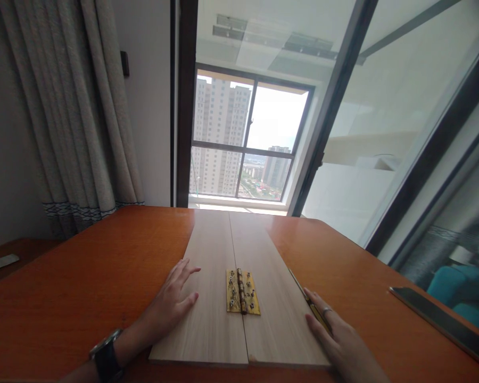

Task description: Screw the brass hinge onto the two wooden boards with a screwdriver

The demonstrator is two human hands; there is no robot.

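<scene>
On 2 pale boards [207, 319], left hand [171, 306] and right hand [339, 340] flat, fingers [181, 271] released, brass hinge [242, 291] between.

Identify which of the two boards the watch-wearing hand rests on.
The left board, left of the brass hinge; the left hand lies flat on it.

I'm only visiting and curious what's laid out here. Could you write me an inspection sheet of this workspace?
Surface: glossy orange-brown table.
Job's things: two pale boards side by side, joined by a brass hinge; thin tool along the right one's edge.
Clutter: dark flat strip at the table's right edge; pale slip on a lower surface, left.
Hands: left hand flat on the left board, watch on the wrist; right hand flat, over the tool's handle.
Cables: nothing seen.
Surroundings: curtain left, window ahead.
</scene>
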